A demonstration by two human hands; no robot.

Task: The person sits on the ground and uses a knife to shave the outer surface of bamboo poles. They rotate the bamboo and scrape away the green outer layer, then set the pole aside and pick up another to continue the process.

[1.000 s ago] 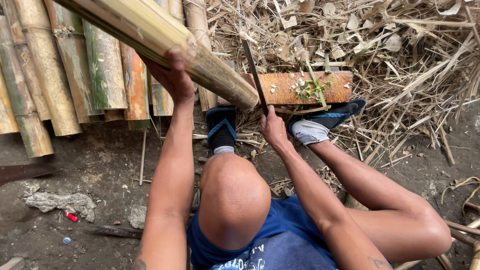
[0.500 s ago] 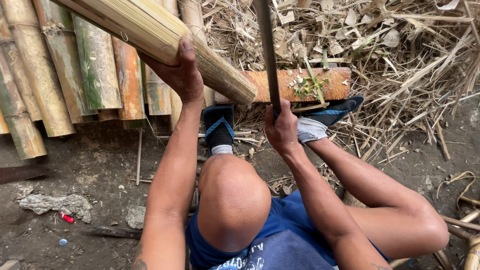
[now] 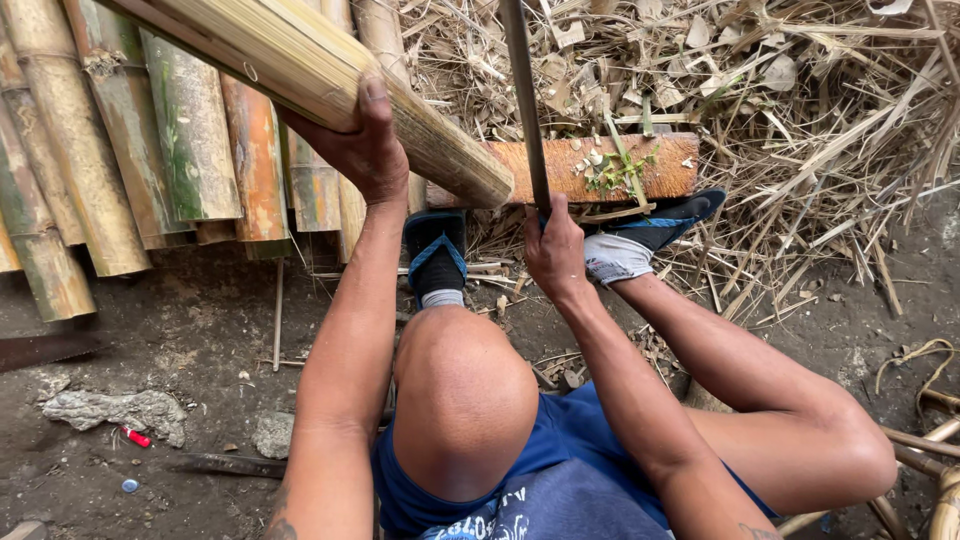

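The left hand (image 3: pixel 365 150) grips the underside of a split bamboo pole (image 3: pixel 330 85), fingers wrapped up over its pale flat face; the pole slants from the top left down to its cut end, which rests just above the wooden block (image 3: pixel 590 168). The right hand (image 3: pixel 555 245) is clenched around the handle of a long dark blade (image 3: pixel 525 100), just below the block and to the right of the pole's end.

The blade's tip runs out of the top edge, so its full length cannot be told. The person's head hides the lap and part of both feet in blue sandals (image 3: pixel 436 255) below the block.

Since half a second ago the blade has risen nearer to upright and the left hand has slid a little higher on the pole. Bamboo culms (image 3: pixel 190 140) lie left of the block.
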